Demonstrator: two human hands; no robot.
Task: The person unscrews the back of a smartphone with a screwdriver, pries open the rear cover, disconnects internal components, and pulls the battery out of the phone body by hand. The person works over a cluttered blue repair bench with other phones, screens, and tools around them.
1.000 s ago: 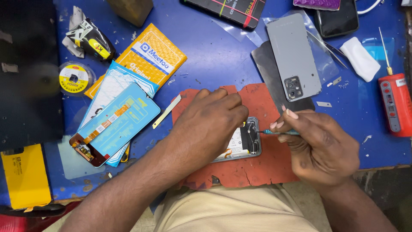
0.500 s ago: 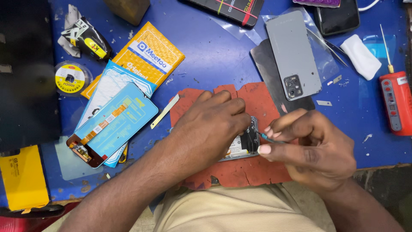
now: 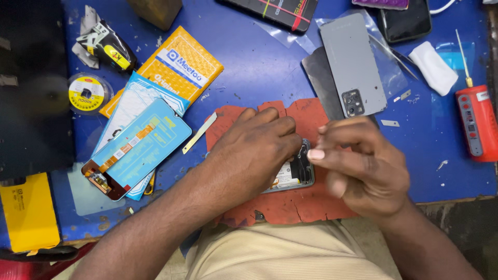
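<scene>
My left hand (image 3: pixel 254 150) lies over an opened phone (image 3: pixel 298 173) and holds it down on a worn red mat (image 3: pixel 311 114) at the table's front edge. Only the phone's right end shows, with dark inner parts and a pale label. My right hand (image 3: pixel 363 171) is just right of that end, its thumb and fingers pinched together close to the exposed parts and slightly blurred. Whether anything sits between the fingertips is hidden.
A grey back cover (image 3: pixel 350 62) lies above the mat on a dark sheet. A red electric screwdriver (image 3: pixel 477 124) and white cloth (image 3: pixel 434 67) are at the right. Left of the mat lie a blue display panel (image 3: pixel 137 148), orange box (image 3: pixel 179 65) and tape roll (image 3: pixel 85 93).
My right hand held a thin tool at the phone's end a second ago; it has since curled its fingers and moved in closer, and the tool no longer shows. The left hand stays put.
</scene>
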